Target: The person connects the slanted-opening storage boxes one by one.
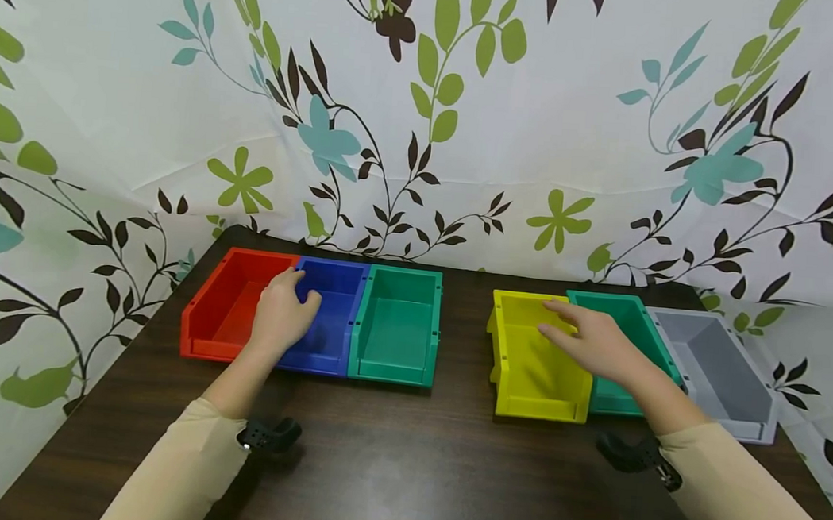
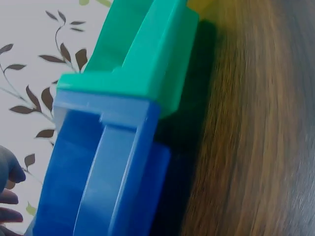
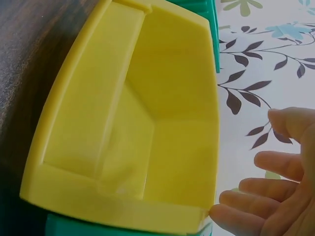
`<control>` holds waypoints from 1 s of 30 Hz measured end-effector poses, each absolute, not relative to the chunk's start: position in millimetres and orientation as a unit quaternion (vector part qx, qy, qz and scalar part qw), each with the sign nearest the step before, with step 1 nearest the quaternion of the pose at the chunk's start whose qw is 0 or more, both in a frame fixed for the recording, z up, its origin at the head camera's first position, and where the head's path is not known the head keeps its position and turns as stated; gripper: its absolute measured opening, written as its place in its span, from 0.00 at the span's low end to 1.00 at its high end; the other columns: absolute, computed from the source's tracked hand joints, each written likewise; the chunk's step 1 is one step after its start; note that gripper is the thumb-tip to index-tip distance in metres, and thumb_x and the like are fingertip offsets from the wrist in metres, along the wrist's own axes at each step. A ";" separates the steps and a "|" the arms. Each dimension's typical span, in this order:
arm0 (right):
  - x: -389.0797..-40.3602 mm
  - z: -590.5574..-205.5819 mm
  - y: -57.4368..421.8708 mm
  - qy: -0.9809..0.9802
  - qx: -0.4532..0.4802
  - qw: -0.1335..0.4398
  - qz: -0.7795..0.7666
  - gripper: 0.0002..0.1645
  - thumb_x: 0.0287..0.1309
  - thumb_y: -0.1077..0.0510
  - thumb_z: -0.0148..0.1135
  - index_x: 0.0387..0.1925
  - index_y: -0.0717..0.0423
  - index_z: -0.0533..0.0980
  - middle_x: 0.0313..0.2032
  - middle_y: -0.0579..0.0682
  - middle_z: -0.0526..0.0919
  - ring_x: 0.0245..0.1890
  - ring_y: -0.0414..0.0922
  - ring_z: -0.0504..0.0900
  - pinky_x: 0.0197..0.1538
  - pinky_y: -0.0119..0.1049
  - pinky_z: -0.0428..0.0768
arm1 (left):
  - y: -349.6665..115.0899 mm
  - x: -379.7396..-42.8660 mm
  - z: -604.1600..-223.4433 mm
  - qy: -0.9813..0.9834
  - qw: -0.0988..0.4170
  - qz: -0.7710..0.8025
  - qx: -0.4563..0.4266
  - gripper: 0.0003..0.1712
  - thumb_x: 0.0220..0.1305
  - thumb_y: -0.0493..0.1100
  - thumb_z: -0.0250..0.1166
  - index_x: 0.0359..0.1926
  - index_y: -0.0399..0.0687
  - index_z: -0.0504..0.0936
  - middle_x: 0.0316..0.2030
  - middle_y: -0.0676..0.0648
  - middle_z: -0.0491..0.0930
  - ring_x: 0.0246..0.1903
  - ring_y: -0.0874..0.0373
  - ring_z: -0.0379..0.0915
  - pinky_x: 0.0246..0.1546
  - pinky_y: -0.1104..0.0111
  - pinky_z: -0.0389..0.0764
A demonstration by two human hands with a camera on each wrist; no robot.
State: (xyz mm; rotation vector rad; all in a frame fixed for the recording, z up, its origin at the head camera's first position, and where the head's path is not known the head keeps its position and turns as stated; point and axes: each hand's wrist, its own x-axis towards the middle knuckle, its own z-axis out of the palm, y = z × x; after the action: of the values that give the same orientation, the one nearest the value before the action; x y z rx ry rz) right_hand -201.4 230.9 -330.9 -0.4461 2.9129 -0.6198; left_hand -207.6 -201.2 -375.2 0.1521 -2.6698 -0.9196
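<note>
In the head view my left hand (image 1: 280, 311) hovers over the line between the red bin (image 1: 245, 350) and the blue bin (image 1: 317, 360), its fingers loosely bent around nothing. Its fingertips show at the left edge of the left wrist view, beside the blue bin (image 2: 106, 182). A green bin (image 1: 391, 370) adjoins the blue one on the right. Across the table, my right hand (image 1: 594, 342) is above the yellow bin (image 1: 539, 407), thumb and fingers spread with nothing between them. In the right wrist view the fingers (image 3: 273, 189) extend past the yellow bin's rim (image 3: 214, 123).
Right of the yellow bin stand another green bin (image 1: 615, 399) and a grey bin (image 1: 720, 374). A gap of dark wooden table (image 1: 462, 334) separates the two groups. Behind them hangs a leaf-patterned cloth (image 1: 424, 133). Black camera straps (image 1: 270, 435) circle both wrists.
</note>
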 end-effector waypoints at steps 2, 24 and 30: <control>-199.7 -329.3 233.3 0.965 -0.137 0.070 -0.211 0.39 0.65 0.37 0.48 0.67 0.58 0.63 0.62 0.68 0.68 0.51 0.62 0.78 0.49 0.55 0.79 | -195.4 -207.4 -374.8 -0.933 0.161 -0.319 0.038 0.27 0.61 0.40 0.55 0.59 0.29 0.71 0.64 0.30 0.65 0.65 0.33 0.59 0.63 0.41 0.60; -187.1 -320.9 247.0 0.947 -0.082 0.114 -0.290 0.49 0.66 0.31 0.33 0.67 0.69 0.58 0.62 0.71 0.67 0.49 0.60 0.80 0.48 0.51 0.81 | -153.5 -210.6 -379.6 -0.919 -0.010 -0.394 -0.022 0.33 0.66 0.47 0.56 0.66 0.31 0.64 0.62 0.32 0.69 0.62 0.41 0.66 0.59 0.49 0.71; -189.2 -319.6 243.3 0.951 -0.069 0.112 -0.281 0.49 0.65 0.29 0.34 0.66 0.68 0.60 0.58 0.69 0.71 0.38 0.50 0.81 0.42 0.46 0.81 | -150.3 -211.2 -377.5 -0.920 -0.024 -0.392 -0.004 0.36 0.63 0.47 0.59 0.67 0.32 0.62 0.61 0.32 0.69 0.61 0.42 0.68 0.56 0.50 0.74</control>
State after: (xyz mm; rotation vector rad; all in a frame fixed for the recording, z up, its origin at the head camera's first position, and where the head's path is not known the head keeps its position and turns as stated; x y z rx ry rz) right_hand -189.2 243.3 -319.6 -0.2013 2.7916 -0.8236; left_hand -211.2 -150.3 -377.5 -0.0139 -2.9343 -1.2515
